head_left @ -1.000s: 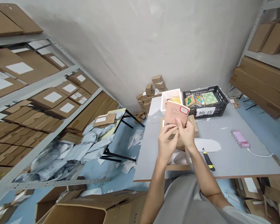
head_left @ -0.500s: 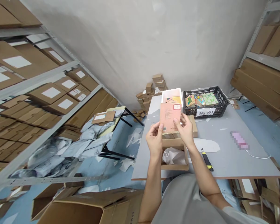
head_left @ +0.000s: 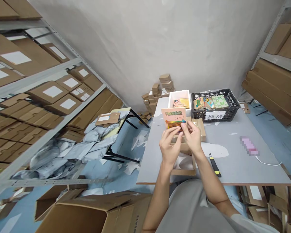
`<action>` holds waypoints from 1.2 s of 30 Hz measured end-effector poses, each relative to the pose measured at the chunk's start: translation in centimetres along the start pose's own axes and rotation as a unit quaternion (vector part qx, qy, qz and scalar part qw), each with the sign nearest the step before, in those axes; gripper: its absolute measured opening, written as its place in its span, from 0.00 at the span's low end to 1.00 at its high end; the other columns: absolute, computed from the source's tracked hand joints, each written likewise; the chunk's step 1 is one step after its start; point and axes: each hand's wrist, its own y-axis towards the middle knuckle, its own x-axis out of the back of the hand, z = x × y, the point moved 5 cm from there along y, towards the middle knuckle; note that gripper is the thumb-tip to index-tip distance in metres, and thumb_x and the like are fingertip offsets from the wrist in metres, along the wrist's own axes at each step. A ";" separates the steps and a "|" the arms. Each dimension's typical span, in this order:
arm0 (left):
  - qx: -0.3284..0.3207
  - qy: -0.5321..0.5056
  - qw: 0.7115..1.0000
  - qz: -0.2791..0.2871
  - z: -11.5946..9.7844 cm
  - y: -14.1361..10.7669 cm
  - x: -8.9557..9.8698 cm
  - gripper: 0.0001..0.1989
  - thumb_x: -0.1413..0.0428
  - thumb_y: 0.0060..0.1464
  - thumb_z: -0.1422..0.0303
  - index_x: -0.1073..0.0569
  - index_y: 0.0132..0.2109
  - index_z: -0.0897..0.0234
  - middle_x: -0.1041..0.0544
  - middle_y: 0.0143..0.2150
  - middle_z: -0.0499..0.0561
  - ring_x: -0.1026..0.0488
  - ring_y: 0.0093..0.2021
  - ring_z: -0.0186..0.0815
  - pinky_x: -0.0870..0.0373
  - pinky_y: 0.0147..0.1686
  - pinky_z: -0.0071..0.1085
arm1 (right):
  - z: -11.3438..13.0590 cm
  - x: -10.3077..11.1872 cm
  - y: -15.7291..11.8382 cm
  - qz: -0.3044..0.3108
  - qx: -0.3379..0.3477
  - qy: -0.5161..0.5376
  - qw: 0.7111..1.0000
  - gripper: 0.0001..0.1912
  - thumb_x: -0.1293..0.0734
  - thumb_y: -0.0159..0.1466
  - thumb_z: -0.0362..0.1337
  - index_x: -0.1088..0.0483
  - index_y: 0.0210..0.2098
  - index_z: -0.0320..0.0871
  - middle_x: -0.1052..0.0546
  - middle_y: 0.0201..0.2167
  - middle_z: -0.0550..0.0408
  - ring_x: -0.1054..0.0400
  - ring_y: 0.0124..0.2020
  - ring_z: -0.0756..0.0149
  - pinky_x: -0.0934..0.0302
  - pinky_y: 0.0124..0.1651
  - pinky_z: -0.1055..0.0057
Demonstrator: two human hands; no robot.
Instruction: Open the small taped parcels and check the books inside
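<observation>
A thin pink book with a colourful picture and printed characters on its cover is held up over the grey table. My right hand grips its lower right edge, thumb in front. At the lower edge, my left hand has its fingers and thumb closed on the book, covering part of the cover. Below the hands, an open cardboard box with white wrapping in it is partly hidden by my left hand. Right of my right forearm lies a black-and-yellow utility knife.
Behind the book stands a white box with small books. Beside it is a black crate of books. A blurred pink item with a white cable lies on the table. Shelves of cartons line the left.
The book has turned from its plain printed back to its picture cover and tilted. My left hand has moved right, from the book's left corner to its lower edge.
</observation>
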 end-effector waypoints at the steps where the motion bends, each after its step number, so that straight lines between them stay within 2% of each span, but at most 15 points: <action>1: 0.020 -0.001 1.000 -0.019 0.4 0.4 0.6 0.12 0.34 0.73 0.59 0.12 0.57 0.55 0.12 0.54 0.58 0.15 0.53 0.43 0.18 0.53 0.40 | -0.1 0.4 0.4 0.010 -0.006 0.005 1.000 0.29 0.26 0.69 0.68 0.18 0.44 0.48 0.12 0.40 0.50 0.17 0.41 0.56 0.18 0.46 0.62; 4: 0.122 -0.028 0.990 -0.064 2.5 1.4 2.3 0.27 0.31 0.69 0.52 0.18 0.68 0.57 0.15 0.63 0.61 0.17 0.54 0.43 0.20 0.48 0.36 | 0.0 1.5 1.1 0.032 -0.015 0.011 0.999 0.30 0.24 0.67 0.69 0.16 0.44 0.48 0.12 0.40 0.50 0.16 0.42 0.55 0.17 0.50 0.58; 6: 0.191 -0.089 0.977 -0.033 4.0 1.8 2.6 0.34 0.29 0.65 0.47 0.19 0.70 0.59 0.14 0.62 0.62 0.17 0.53 0.43 0.20 0.47 0.35 | 0.1 1.9 1.2 0.035 -0.017 0.011 0.999 0.30 0.23 0.66 0.69 0.16 0.44 0.48 0.11 0.41 0.50 0.16 0.43 0.54 0.17 0.52 0.57; 9: 0.230 -0.142 0.963 0.003 5.0 2.0 2.7 0.33 0.27 0.61 0.45 0.15 0.65 0.61 0.12 0.55 0.59 0.17 0.48 0.42 0.21 0.45 0.34 | 0.1 1.9 1.2 0.039 -0.017 0.012 0.999 0.31 0.22 0.65 0.69 0.15 0.46 0.48 0.10 0.41 0.50 0.15 0.43 0.53 0.16 0.52 0.56; 12: 0.192 -0.118 0.974 -0.011 4.3 2.2 3.2 0.27 0.28 0.62 0.48 0.12 0.61 0.59 0.12 0.51 0.56 0.20 0.43 0.39 0.24 0.42 0.33 | 0.2 1.8 1.1 0.047 0.003 0.018 0.999 0.30 0.21 0.66 0.67 0.16 0.52 0.49 0.10 0.45 0.49 0.14 0.46 0.53 0.17 0.55 0.55; 14: 0.152 -0.097 0.983 -0.016 3.3 2.5 3.5 0.21 0.29 0.65 0.50 0.11 0.56 0.57 0.12 0.48 0.54 0.20 0.42 0.39 0.25 0.42 0.34 | 0.6 1.9 1.1 0.056 0.024 0.008 0.998 0.28 0.22 0.68 0.65 0.16 0.52 0.50 0.10 0.48 0.49 0.15 0.51 0.52 0.19 0.60 0.52; 16: 0.105 -0.076 0.991 -0.026 2.4 2.7 3.9 0.14 0.31 0.67 0.52 0.12 0.49 0.56 0.13 0.46 0.54 0.19 0.46 0.42 0.24 0.46 0.37 | 1.1 2.0 1.2 0.071 0.054 -0.017 0.996 0.24 0.23 0.69 0.64 0.16 0.49 0.52 0.11 0.54 0.48 0.17 0.60 0.49 0.24 0.69 0.47; 18: 0.060 -0.058 0.996 -0.036 1.7 2.9 4.3 0.13 0.33 0.70 0.53 0.14 0.41 0.55 0.13 0.46 0.54 0.18 0.50 0.44 0.23 0.52 0.41 | 1.7 2.1 1.2 0.085 0.087 -0.041 0.992 0.21 0.23 0.70 0.63 0.15 0.42 0.54 0.12 0.60 0.49 0.21 0.69 0.48 0.31 0.76 0.42; 20: 0.029 -0.044 0.998 -0.040 1.3 2.9 4.5 0.15 0.35 0.71 0.55 0.16 0.36 0.55 0.13 0.45 0.53 0.17 0.51 0.45 0.23 0.56 0.44 | 2.1 2.2 1.3 0.091 0.110 -0.053 0.988 0.19 0.24 0.72 0.62 0.15 0.38 0.55 0.14 0.64 0.51 0.26 0.74 0.48 0.37 0.80 0.38; 22: 0.021 -0.035 0.998 -0.042 1.2 2.8 4.5 0.15 0.35 0.71 0.56 0.17 0.34 0.55 0.13 0.45 0.53 0.17 0.50 0.45 0.23 0.57 0.46 | 2.3 2.4 1.3 0.090 0.121 -0.057 0.987 0.18 0.25 0.73 0.60 0.15 0.37 0.56 0.14 0.64 0.53 0.26 0.74 0.49 0.37 0.80 0.37; 26: 0.064 -0.080 0.993 -0.059 1.7 2.4 4.4 0.12 0.31 0.68 0.55 0.18 0.40 0.56 0.12 0.46 0.54 0.15 0.51 0.45 0.21 0.57 0.45 | 2.0 2.9 1.2 0.076 0.119 -0.059 0.988 0.14 0.24 0.72 0.56 0.13 0.43 0.56 0.11 0.57 0.50 0.20 0.66 0.49 0.30 0.74 0.42; 28: 0.086 -0.111 0.988 -0.071 2.1 2.3 4.5 0.14 0.29 0.66 0.54 0.19 0.40 0.57 0.13 0.45 0.54 0.15 0.50 0.44 0.19 0.55 0.42 | 1.5 3.3 1.2 0.053 0.089 -0.052 0.993 0.16 0.21 0.70 0.55 0.13 0.49 0.54 0.10 0.49 0.50 0.16 0.56 0.51 0.23 0.64 0.49; 30: 0.100 -0.118 0.986 -0.057 2.4 2.3 4.5 0.14 0.28 0.65 0.53 0.17 0.40 0.58 0.13 0.44 0.54 0.15 0.49 0.43 0.19 0.52 0.38 | 0.9 3.6 1.2 0.029 0.055 -0.040 0.997 0.20 0.20 0.68 0.55 0.16 0.53 0.52 0.11 0.41 0.53 0.17 0.42 0.57 0.21 0.49 0.59; 33: 0.134 -0.114 0.984 -0.002 3.1 2.4 4.4 0.16 0.32 0.69 0.50 0.10 0.48 0.57 0.12 0.47 0.57 0.16 0.50 0.43 0.20 0.48 0.36 | 0.8 3.8 1.1 0.017 0.041 -0.028 0.999 0.17 0.20 0.68 0.53 0.17 0.48 0.50 0.15 0.33 0.57 0.24 0.30 0.65 0.26 0.35 0.68; 36: 0.160 -0.135 0.977 0.038 3.6 2.4 4.4 0.20 0.32 0.67 0.49 0.09 0.56 0.57 0.12 0.51 0.58 0.17 0.51 0.44 0.19 0.49 0.36 | 1.2 4.0 1.1 0.025 0.028 -0.035 0.999 0.15 0.22 0.68 0.53 0.16 0.41 0.49 0.14 0.34 0.55 0.23 0.31 0.64 0.27 0.31 0.69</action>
